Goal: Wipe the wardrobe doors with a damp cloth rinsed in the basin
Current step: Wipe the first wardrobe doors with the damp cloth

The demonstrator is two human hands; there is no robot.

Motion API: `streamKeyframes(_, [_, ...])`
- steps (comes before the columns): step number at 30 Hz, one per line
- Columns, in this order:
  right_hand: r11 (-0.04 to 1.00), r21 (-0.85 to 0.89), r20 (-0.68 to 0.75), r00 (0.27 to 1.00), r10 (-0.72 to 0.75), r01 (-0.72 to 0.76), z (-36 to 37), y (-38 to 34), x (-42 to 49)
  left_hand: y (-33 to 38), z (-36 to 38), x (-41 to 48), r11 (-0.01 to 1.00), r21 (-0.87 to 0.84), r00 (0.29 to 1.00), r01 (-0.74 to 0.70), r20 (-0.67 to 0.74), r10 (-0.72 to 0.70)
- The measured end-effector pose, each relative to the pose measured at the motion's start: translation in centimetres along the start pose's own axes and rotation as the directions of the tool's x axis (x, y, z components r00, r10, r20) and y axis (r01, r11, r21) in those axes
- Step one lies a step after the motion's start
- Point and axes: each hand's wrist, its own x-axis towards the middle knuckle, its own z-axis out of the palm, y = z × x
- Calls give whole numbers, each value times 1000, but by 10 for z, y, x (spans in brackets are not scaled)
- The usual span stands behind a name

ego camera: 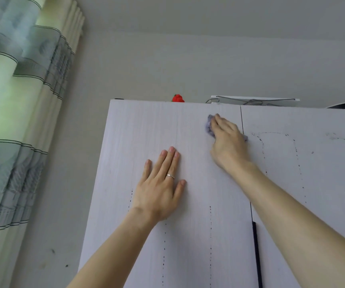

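The pale wood-grain left wardrobe door (138, 129) fills the middle of the view, with the right door (312, 173) beside it across a thin vertical gap. My right hand (228, 140) presses a bluish-grey cloth (209, 126) against the left door near its top right corner; most of the cloth is hidden under the palm. My left hand (160, 186), wearing a ring, rests flat on the same door lower down with straight fingers. Dotted dark marks run down both doors. The basin is not in view.
A red object (177, 98) and a white box with wire hangers (254, 100) sit on top of the wardrobe. Green-and-grey curtains (18, 113) hang at the left. A dark door handle (256, 254) runs along the gap low down.
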Motion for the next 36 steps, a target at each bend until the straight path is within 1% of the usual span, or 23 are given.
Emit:
streamKeyframes(2, [992,29,-31,993,-118,119,11,-15,-34,0,3,2,1000,-9,1000,8,-8,-8])
streamKeyframes(4, [966,78,32,968,-250,247,20,-25,-86,5,7,3,999,-20,1000,27,-4,-27])
streamKeyframes(7, [940,71,87,937,-339,334,10,-17,-104,3,0,1,1000,-31,1000,1,-10,-2])
streamKeyframes(8, [945,30,77,942,-326,325,6,-10,-93,-5,-6,-2,1000,-23,999,-2,-32,1])
streamKeyframes(9, [962,-4,62,960,-272,273,5,-4,-80,-17,-14,-7,999,-23,998,32,-59,-33])
streamKeyframes(11, [998,-31,0,999,-50,50,3,-1,-54,-42,-28,-22,975,-76,969,210,-119,-218])
streamKeyframes(13, [988,7,-52,986,155,-155,9,-16,-39,-69,-36,-47,899,-163,886,407,-168,-432])
streamKeyframes(15, [976,41,-81,972,218,-216,24,-50,-38,-94,-37,-75,833,-199,821,517,-160,-548])
streamKeyframes(16, [983,51,-104,978,183,-178,31,-70,-40,-103,-37,-89,800,-232,801,554,-112,-588])
streamKeyframes(18, [998,65,-129,991,33,-25,46,-108,-51,-110,-29,-112,703,-330,751,630,30,-660])
streamKeyframes(20, [982,58,-1,983,-182,181,60,-147,-77,-104,-20,-123,591,-410,698,694,181,-693])
streamKeyframes(22, [912,89,136,902,-410,401,65,-170,-100,-94,-16,-125,523,-464,663,715,212,-718])
streamKeyframes(23, [869,110,195,847,-495,483,65,-169,-97,-94,-15,-127,519,-458,651,721,192,-735])
streamKeyframes(24, [845,104,229,814,-533,524,64,-159,-83,-94,-16,-127,537,-438,653,721,170,-738])
streamKeyframes(25, [861,83,238,829,-507,502,60,-147,-63,-95,-16,-127,562,-410,664,718,159,-731])
streamKeyframes(26, [905,48,228,877,-422,423,55,-134,-41,-97,-17,-127,585,-386,675,714,154,-722])
streamKeyframes(28, [989,6,169,975,-146,147,43,-118,0,-102,-13,-128,614,-369,697,697,147,-702])
streamKeyframes(29, [999,8,144,989,-39,38,41,-121,9,-104,-12,-129,614,-380,700,692,144,-700])
streamKeyframes(30, [1000,13,107,994,12,-13,43,-132,8,-105,-11,-130,608,-398,701,686,139,-700])
streamKeyframes(31, [1000,28,73,997,1,-3,47,-146,-2,-105,-11,-129,602,-414,699,683,130,-703])
streamKeyframes(33, [981,63,52,981,-186,182,61,-175,-50,-107,-10,-131,592,-425,697,684,142,-703])
streamKeyframes(34, [955,82,100,951,-293,285,69,-187,-84,-107,-10,-132,593,-426,700,683,151,-698])
streamKeyframes(36, [884,131,223,855,-467,449,70,-201,-131,-109,-9,-131,589,-434,702,682,162,-693])
